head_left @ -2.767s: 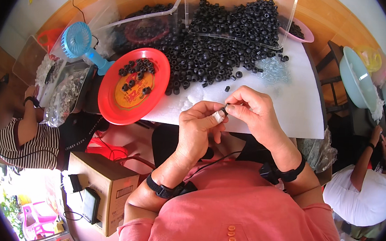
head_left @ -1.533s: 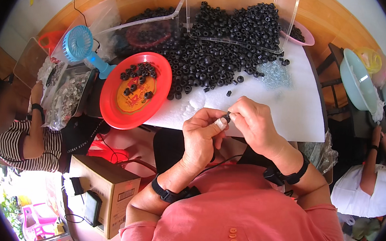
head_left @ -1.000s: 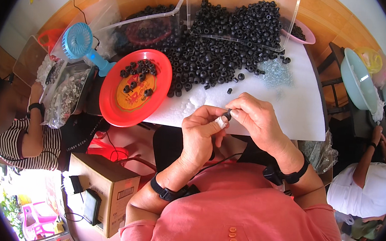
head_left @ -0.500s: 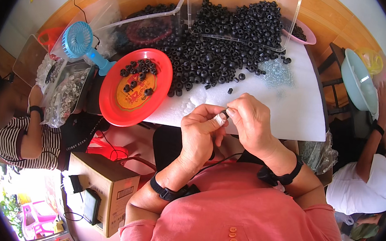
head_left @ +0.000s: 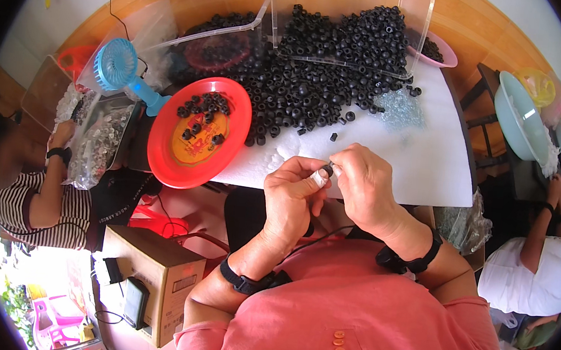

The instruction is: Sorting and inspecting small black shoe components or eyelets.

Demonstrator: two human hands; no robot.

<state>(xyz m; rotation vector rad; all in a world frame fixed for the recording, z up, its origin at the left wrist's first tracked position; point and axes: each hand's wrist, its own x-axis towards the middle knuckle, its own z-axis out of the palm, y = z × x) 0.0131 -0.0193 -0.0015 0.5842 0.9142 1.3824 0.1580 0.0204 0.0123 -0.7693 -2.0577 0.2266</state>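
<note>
A small black bead-like part (head_left: 327,170) is pinched between the thumb and finger of my left hand (head_left: 288,199), whose thumb has a white wrapping. Against it, the closed fingertips of my right hand (head_left: 363,185) press together; whatever they pinch is too small to make out. Both hands meet over the table's near edge. Beyond them spreads a heap of black bead-like parts (head_left: 301,93), some loose near my fingers. Tiny clear pale-blue pieces (head_left: 399,109) lie to the right of the heap. On the left, a red plate (head_left: 161,148) bears several black parts.
A clear plastic bin (head_left: 276,14) lies tipped at the back, spilling black parts. A blue fan (head_left: 118,66) stands left, near a bag of clear pieces (head_left: 92,148). Two people sit at either side. A light-blue basin (head_left: 520,122) is at right, a cardboard box (head_left: 151,277) lower left.
My hands stay together with only slight finger movement, the right knuckles a little lower. The person on the right has lowered a hand from beside the basin.
</note>
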